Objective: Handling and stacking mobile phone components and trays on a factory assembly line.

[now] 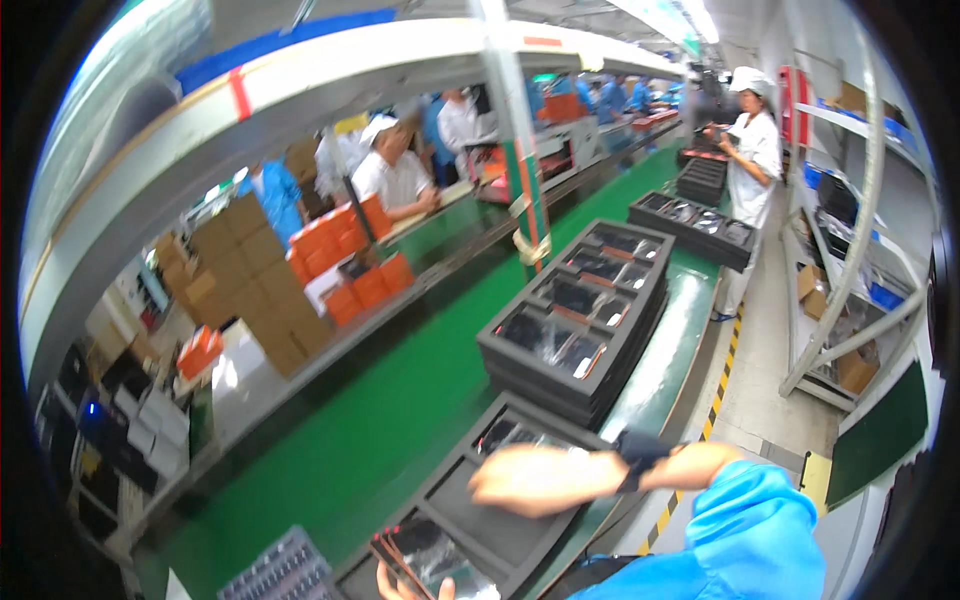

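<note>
Head view | 6 o'clock: left hand (386, 583) grips a bagged dark item (430, 548) by its sides, seemingly to steady it | 5 o'clock: right hand (540, 478) hovers over grey foam tray (455, 492), fingers' closure unclear

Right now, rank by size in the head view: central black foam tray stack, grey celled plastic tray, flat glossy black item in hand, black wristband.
Foam tray stack
Plastic tray and glossy item: too alike to rank
Wristband

Left hand (388, 583), 6 o'clock, gripping a flat dark package (432, 552); right hand (535, 480), between 5 and 6, over a black compartmented tray (455, 492); stacked trays (540, 366), between 3 and 4.
</note>
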The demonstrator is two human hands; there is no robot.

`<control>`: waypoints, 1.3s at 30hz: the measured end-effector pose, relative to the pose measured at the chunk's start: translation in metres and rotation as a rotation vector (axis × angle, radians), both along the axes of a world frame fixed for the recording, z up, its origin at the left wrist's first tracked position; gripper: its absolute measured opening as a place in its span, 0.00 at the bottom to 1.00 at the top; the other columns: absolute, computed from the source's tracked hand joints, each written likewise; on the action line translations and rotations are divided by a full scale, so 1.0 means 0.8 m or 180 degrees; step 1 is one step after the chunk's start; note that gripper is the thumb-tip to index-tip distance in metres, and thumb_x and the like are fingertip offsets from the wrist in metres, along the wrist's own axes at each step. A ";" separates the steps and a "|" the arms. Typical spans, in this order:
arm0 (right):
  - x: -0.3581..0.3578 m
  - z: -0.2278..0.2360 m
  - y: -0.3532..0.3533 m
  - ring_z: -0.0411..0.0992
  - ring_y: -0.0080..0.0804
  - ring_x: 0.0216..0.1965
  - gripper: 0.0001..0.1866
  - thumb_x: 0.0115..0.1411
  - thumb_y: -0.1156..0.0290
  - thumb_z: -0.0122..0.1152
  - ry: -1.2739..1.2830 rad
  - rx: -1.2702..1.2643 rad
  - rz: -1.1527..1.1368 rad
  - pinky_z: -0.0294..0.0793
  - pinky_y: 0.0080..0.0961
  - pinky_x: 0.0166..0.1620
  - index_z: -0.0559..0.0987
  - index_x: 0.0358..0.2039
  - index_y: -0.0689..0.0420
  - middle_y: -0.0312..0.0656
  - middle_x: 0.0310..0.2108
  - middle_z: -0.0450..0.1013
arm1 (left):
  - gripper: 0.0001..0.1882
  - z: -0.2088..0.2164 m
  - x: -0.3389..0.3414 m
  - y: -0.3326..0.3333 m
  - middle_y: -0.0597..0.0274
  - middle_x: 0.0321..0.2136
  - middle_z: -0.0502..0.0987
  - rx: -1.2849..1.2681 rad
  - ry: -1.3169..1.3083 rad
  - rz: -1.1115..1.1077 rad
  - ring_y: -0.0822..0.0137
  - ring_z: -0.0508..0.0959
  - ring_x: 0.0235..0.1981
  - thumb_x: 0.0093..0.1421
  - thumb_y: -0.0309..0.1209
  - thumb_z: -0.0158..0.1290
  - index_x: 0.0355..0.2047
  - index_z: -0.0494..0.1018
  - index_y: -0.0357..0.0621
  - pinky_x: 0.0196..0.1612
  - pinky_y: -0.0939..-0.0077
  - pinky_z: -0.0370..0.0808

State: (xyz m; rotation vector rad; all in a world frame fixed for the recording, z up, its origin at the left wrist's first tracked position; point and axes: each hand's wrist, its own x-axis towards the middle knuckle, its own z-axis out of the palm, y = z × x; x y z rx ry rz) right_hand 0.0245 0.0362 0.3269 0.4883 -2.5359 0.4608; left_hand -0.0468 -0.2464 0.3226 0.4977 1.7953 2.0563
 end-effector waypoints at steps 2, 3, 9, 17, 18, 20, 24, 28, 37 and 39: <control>0.029 0.027 0.041 0.71 0.50 0.55 0.16 0.54 0.73 0.59 -0.0554 0.0662 -0.0489 0.70 0.43 0.58 0.81 0.45 0.56 0.52 0.52 0.74 | 0.47 -0.008 -0.007 0.000 0.47 0.71 0.54 -0.0045 0.0086 -0.0006 0.54 0.59 0.69 0.59 0.16 0.60 0.72 0.46 0.45 0.70 0.62 0.56; 0.039 0.019 0.060 0.68 0.49 0.59 0.20 0.52 0.74 0.60 -0.0632 0.0877 -0.0609 0.67 0.43 0.61 0.81 0.48 0.52 0.51 0.56 0.72 | 0.47 -0.012 -0.011 0.004 0.48 0.70 0.56 -0.0055 -0.0004 -0.0016 0.56 0.61 0.68 0.59 0.16 0.60 0.72 0.46 0.46 0.69 0.63 0.58; 0.030 0.002 0.076 0.56 0.50 0.70 0.26 0.57 0.77 0.55 -0.1184 0.1129 -0.0515 0.55 0.52 0.71 0.79 0.55 0.38 0.45 0.69 0.59 | 0.47 -0.048 -0.028 0.000 0.52 0.63 0.64 0.0049 0.0139 0.0007 0.59 0.67 0.62 0.58 0.17 0.61 0.72 0.46 0.49 0.64 0.65 0.64; 0.013 0.027 0.071 0.59 0.46 0.69 0.10 0.58 0.65 0.58 -0.1030 0.2062 0.0047 0.52 0.53 0.73 0.79 0.41 0.42 0.43 0.64 0.64 | 0.49 -0.036 -0.022 -0.004 0.49 0.59 0.68 -0.0062 0.0155 0.0140 0.61 0.71 0.58 0.56 0.11 0.56 0.72 0.41 0.49 0.61 0.66 0.68; 0.012 0.035 0.071 0.59 0.46 0.68 0.10 0.56 0.66 0.59 -0.0987 0.2113 0.0127 0.53 0.52 0.73 0.79 0.40 0.43 0.43 0.62 0.66 | 0.49 -0.029 -0.022 -0.003 0.50 0.58 0.69 0.0159 -0.0215 0.0135 0.62 0.72 0.57 0.56 0.11 0.55 0.72 0.42 0.50 0.60 0.66 0.70; 0.012 0.046 0.075 0.62 0.43 0.66 0.08 0.54 0.67 0.60 -0.1003 0.2210 0.0186 0.53 0.50 0.73 0.80 0.36 0.44 0.42 0.58 0.68 | 0.48 -0.029 -0.023 -0.007 0.51 0.56 0.71 0.0512 -0.0744 0.0172 0.63 0.75 0.54 0.57 0.11 0.56 0.71 0.44 0.52 0.57 0.68 0.73; 0.008 0.086 0.090 0.67 0.36 0.61 0.04 0.51 0.70 0.61 -0.0954 0.2525 0.0239 0.55 0.49 0.73 0.80 0.29 0.50 0.36 0.44 0.75 | 0.48 -0.017 -0.029 -0.020 0.52 0.56 0.72 0.0495 -0.1143 0.0212 0.62 0.75 0.55 0.57 0.12 0.57 0.72 0.45 0.49 0.58 0.66 0.74; 0.014 0.118 0.096 0.73 0.36 0.53 0.07 0.49 0.70 0.62 -0.0776 0.2172 0.0189 0.58 0.49 0.72 0.81 0.31 0.53 0.35 0.32 0.75 | 0.50 0.014 -0.039 -0.013 0.48 0.58 0.71 0.0347 -0.0046 -0.0308 0.61 0.73 0.59 0.54 0.12 0.58 0.72 0.43 0.44 0.64 0.64 0.68; 0.012 0.115 0.005 0.76 0.26 0.39 0.30 0.58 0.73 0.59 -0.0364 0.1260 0.0409 0.74 0.43 0.60 0.76 0.61 0.36 0.31 0.35 0.73 | 0.42 0.060 -0.104 0.028 0.40 0.60 0.72 -0.2022 0.2006 -0.2291 0.47 0.76 0.59 0.60 0.28 0.57 0.72 0.50 0.47 0.62 0.60 0.72; 0.009 0.095 -0.028 0.74 0.24 0.36 0.34 0.56 0.71 0.58 0.0104 0.1355 0.0476 0.77 0.34 0.54 0.72 0.65 0.33 0.29 0.35 0.71 | 0.41 0.056 -0.113 0.026 0.43 0.56 0.76 -0.1928 0.1714 -0.2509 0.48 0.80 0.54 0.61 0.30 0.58 0.71 0.52 0.47 0.58 0.60 0.76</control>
